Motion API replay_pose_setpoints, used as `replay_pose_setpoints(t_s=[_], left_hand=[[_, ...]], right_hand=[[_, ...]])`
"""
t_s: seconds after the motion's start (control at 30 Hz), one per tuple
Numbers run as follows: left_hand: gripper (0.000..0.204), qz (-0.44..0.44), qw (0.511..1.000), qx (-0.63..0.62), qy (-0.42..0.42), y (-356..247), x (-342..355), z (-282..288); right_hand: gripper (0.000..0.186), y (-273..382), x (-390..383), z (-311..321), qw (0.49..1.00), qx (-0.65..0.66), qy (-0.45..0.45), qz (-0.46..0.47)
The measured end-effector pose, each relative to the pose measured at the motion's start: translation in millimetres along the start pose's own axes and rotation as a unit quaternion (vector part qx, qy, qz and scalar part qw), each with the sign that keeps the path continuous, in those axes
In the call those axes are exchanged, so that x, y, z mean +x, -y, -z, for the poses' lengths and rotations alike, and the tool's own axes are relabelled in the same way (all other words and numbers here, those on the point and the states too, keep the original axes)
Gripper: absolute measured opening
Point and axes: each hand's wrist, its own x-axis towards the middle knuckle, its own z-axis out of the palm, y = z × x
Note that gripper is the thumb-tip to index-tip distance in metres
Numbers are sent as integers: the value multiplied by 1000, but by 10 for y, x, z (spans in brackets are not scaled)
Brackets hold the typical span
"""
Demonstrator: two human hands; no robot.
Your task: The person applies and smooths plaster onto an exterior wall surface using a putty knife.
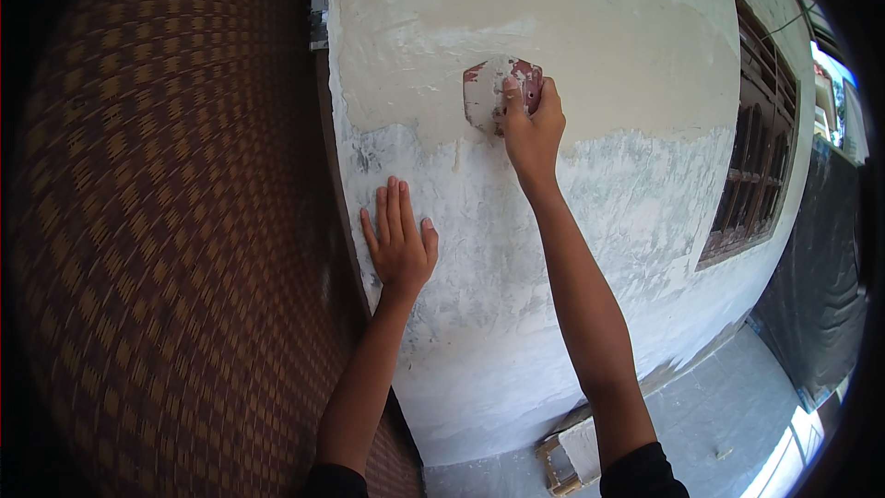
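Note:
My right hand (533, 129) grips a reddish hand float (484, 97), smeared with pale plaster, held against the upper band of cream coating (627, 46) on the wall. Below that band the wall surface (627, 212) is patchy white and grey. My left hand (399, 238) lies flat on this rougher part near the wall's left edge, lower and to the left of the float, fingers stretched out and holding nothing.
A brown woven panel (175, 194) runs along the left. A dark-framed window with bars (747, 157) is at the right, beside black sheeting (809, 277). Down below are a grey tiled floor (710, 406) and a cardboard piece (576, 456) by the wall's foot.

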Motion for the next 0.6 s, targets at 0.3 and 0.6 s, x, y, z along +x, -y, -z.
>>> replay_pose_setpoints(t_s=[0.3, 0.6], left_hand=[[65, -1, 1000, -5, -1, -7, -25, 10], [65, 1, 1000, -5, -3, 6, -25, -3]], right_hand=[[24, -1, -57, 15, 1000, -10, -9, 23], [26, 1, -103, -13, 999, 31, -6, 40]])
